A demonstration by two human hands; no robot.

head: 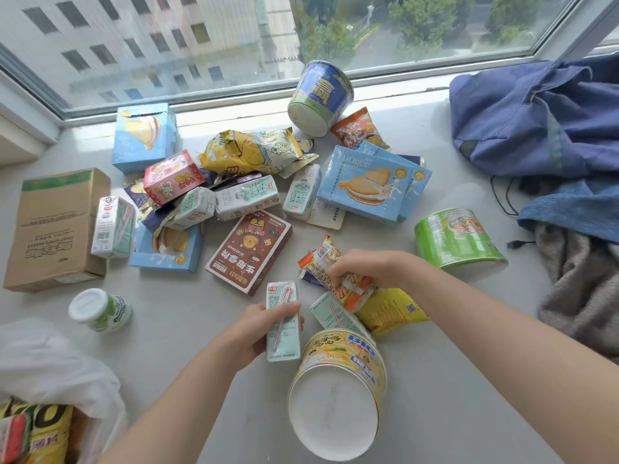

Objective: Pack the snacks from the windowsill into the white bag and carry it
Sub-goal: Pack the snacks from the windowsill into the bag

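Curled round a mint-green milk carton [283, 321], the left hand [258, 326] holds it upright just left of the yellow noodle cup [338, 390]. Its thumb lies across the carton's front, over the pink straw. The right hand [365, 267] is closed knuckles-up on a bundle of orange-and-white snack packets [336, 279], just beyond that cup, with the packets' ends sticking out to either side of the fist.

The yellow noodle cup lies on its side on the grey windowsill [201, 346], its white base towards the camera. A second mint carton [330, 313] and a yellow crisp packet [392, 313] lie against its far side, under the right hand.

The white bag [50, 363] sits well to the cup's left at the near edge, its mouth open on yellow packets [50, 430] inside. A small white-capped bottle [100, 311] stands between bag and cup, closer to the bag.

Beyond the cup lies a brown biscuit box [249, 251], then a heap of milk cartons, light-blue biscuit boxes [365, 184] and crumpled wrappers. A blue noodle cup [321, 95] lies tipped by the window frame. To the cup's far right lie a green noodle cup [459, 239] and a blue cloth bag [536, 118].
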